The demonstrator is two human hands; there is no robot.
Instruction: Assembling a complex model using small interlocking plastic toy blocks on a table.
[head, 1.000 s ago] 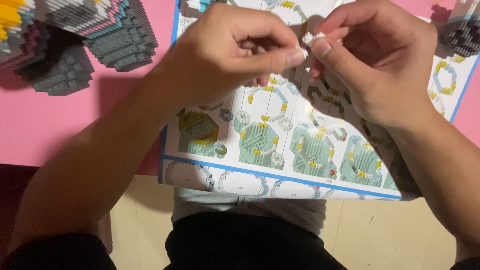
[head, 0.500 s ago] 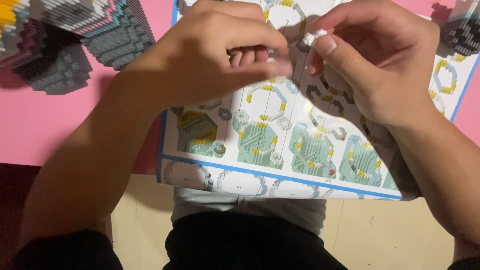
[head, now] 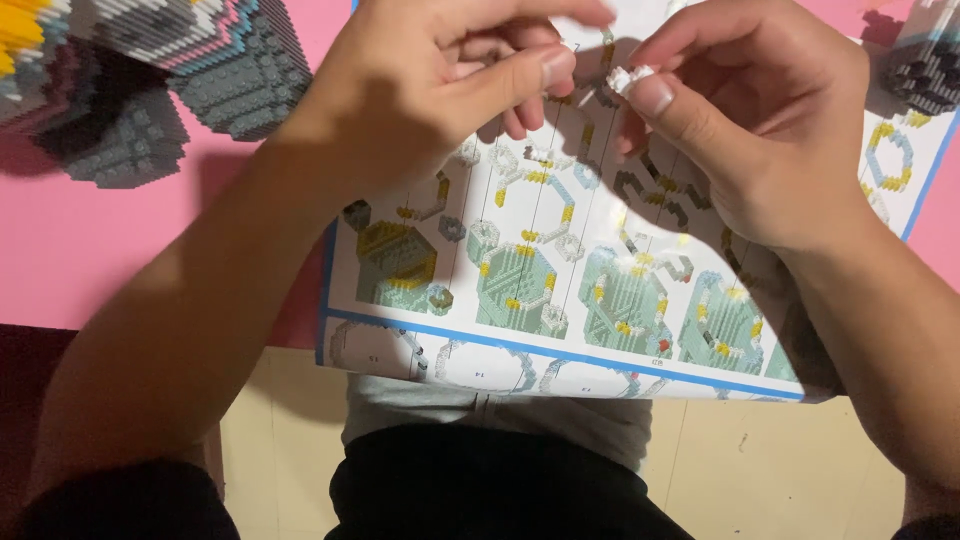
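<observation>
I look down at my two bare hands, raised close together above a folded instruction sheet (head: 560,290) printed with pale green building diagrams, which lies on a pink tabletop (head: 110,250) and overhangs its near edge toward my lap. My right hand (head: 760,130) pinches a tiny white cluster of micro building bricks (head: 630,77) between the thumb tip and the forefinger, the other fingers curled loosely behind. The cluster sits at the very tip of the thumb, just above the top part of the sheet and not touching it. My left hand (head: 430,90) is partly closed, thumb pressed forward toward the bent fingers, its tip just beside the brick cluster; whether it grasps a piece of its own I cannot tell, since the fingers hide the gap. I judge the cluster to be very light, hard and stiff, with smooth plastic sides that could slip, and joints that may pop apart if squeezed unevenly, so the safest hold is a gentle fingertip pinch on its two flat sides. It looks slightly longer than it is tall, its long axis running roughly left to right, and one end points toward my left thumb. At the far left of the table stands a large grey, pink and blue brick model (head: 170,70), and a smaller dark brick piece (head: 925,70) sits at the far right.
</observation>
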